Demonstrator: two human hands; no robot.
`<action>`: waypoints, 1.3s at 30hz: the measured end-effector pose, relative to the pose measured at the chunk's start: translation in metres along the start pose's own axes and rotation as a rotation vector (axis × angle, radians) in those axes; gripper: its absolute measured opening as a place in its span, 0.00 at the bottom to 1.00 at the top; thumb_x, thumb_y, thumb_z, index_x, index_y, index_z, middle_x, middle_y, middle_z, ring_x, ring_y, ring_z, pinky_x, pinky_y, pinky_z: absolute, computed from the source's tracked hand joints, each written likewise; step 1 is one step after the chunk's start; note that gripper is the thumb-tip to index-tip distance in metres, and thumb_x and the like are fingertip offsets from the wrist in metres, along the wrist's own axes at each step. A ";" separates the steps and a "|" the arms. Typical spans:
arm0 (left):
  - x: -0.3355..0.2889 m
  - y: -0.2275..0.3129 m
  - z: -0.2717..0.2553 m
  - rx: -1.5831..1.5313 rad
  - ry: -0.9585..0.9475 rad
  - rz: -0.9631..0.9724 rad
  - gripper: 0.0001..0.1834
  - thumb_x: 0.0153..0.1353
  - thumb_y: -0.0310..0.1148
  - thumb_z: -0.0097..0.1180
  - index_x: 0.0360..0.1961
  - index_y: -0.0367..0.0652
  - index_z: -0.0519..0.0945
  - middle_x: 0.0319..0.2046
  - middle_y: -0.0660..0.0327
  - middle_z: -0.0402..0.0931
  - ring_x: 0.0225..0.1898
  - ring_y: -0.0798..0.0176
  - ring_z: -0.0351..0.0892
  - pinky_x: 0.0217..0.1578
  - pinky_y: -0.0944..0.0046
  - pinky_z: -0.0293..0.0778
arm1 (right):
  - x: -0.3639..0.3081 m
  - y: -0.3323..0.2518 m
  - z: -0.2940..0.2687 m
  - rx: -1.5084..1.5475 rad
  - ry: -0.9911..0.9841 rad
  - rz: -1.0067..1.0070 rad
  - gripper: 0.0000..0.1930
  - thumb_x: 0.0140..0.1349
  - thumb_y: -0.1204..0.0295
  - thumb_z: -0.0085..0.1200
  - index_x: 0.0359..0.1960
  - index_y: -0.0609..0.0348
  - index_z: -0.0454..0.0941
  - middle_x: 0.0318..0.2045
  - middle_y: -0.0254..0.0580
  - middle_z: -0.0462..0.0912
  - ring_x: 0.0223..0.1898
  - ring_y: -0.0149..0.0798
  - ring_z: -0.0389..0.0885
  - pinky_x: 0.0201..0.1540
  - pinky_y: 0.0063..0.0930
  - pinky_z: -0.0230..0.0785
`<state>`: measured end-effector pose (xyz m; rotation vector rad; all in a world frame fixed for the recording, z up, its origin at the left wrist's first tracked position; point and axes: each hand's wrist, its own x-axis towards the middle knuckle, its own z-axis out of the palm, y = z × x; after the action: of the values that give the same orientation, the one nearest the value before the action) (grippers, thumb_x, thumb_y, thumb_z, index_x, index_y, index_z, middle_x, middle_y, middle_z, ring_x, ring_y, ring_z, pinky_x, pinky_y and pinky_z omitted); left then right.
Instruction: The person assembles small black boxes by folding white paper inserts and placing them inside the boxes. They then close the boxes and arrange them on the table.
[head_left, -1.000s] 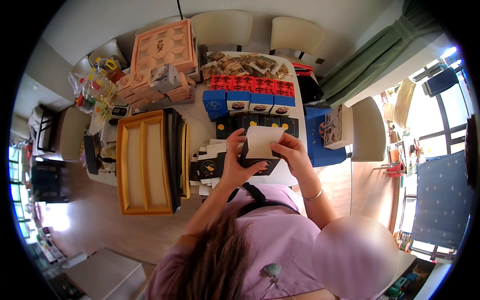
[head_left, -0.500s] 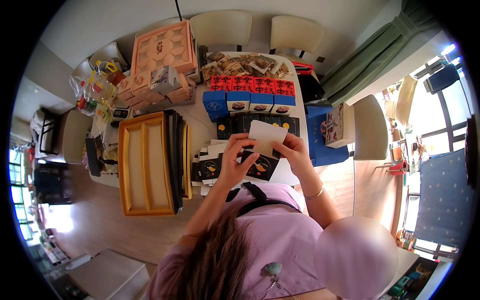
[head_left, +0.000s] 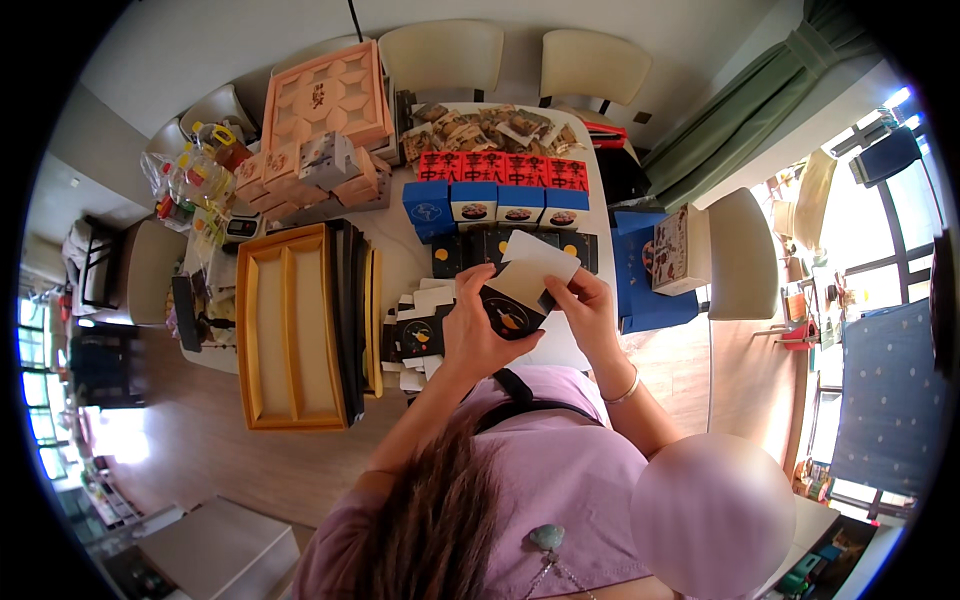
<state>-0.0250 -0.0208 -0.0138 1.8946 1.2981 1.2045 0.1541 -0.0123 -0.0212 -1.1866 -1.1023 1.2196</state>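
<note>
Between my hands, above the near edge of the table, is a small black carton (head_left: 512, 312) with a yellow design and a white inside. Its white top flap (head_left: 538, 258) stands up and open. My left hand (head_left: 474, 328) wraps the carton's left side and underside. At the right rim, my right hand (head_left: 584, 303) pinches the edge near the flap between thumb and fingers. Beside my left hand lies a stack of flattened black-and-white cartons (head_left: 420, 335). Just beyond the held carton stands a row of black boxes (head_left: 450, 257), partly hidden by the flap.
Blue boxes (head_left: 473, 203) and red packages (head_left: 505, 170) stand in rows farther back, with small wrapped packets (head_left: 490, 130) behind. Left are a gold divided tray (head_left: 290, 325), pink boxes (head_left: 330, 95) and plastic bottles (head_left: 195, 180). A chair holding a carton (head_left: 680, 250) stands right.
The carton has tilted and turned in my hands, its black face swinging leftward. My left hand has closed farther round its side, and the white flap leans more to the right.
</note>
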 end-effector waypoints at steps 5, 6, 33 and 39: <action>0.001 -0.002 0.002 0.087 0.043 0.081 0.51 0.33 0.41 0.77 0.57 0.46 0.59 0.52 0.49 0.66 0.42 0.45 0.79 0.35 0.53 0.79 | -0.005 -0.003 -0.002 0.008 -0.039 -0.043 0.13 0.70 0.69 0.50 0.49 0.65 0.79 0.32 0.30 0.81 0.32 0.19 0.74 0.33 0.14 0.66; 0.002 -0.002 0.001 0.110 0.054 0.101 0.50 0.33 0.42 0.77 0.57 0.47 0.60 0.52 0.50 0.66 0.41 0.46 0.79 0.32 0.54 0.79 | -0.006 -0.007 -0.002 0.028 -0.051 -0.054 0.16 0.71 0.66 0.48 0.50 0.65 0.78 0.33 0.32 0.82 0.33 0.20 0.75 0.35 0.14 0.67; 0.004 0.009 0.001 0.254 -0.064 0.036 0.50 0.34 0.42 0.74 0.60 0.42 0.62 0.50 0.53 0.70 0.44 0.48 0.79 0.33 0.54 0.79 | -0.008 0.007 0.001 0.189 0.035 -0.015 0.06 0.63 0.79 0.57 0.41 0.65 0.80 0.44 0.41 0.83 0.43 0.28 0.80 0.46 0.19 0.73; 0.004 0.018 0.000 0.250 -0.046 0.006 0.58 0.34 0.42 0.74 0.68 0.41 0.56 0.48 0.52 0.73 0.45 0.48 0.79 0.33 0.54 0.79 | -0.009 0.009 0.006 0.170 0.096 -0.080 0.05 0.62 0.81 0.58 0.39 0.65 0.79 0.43 0.41 0.83 0.44 0.27 0.79 0.47 0.19 0.73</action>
<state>-0.0162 -0.0238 0.0027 2.0878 1.4763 1.0337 0.1472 -0.0209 -0.0293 -1.0510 -0.9470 1.1590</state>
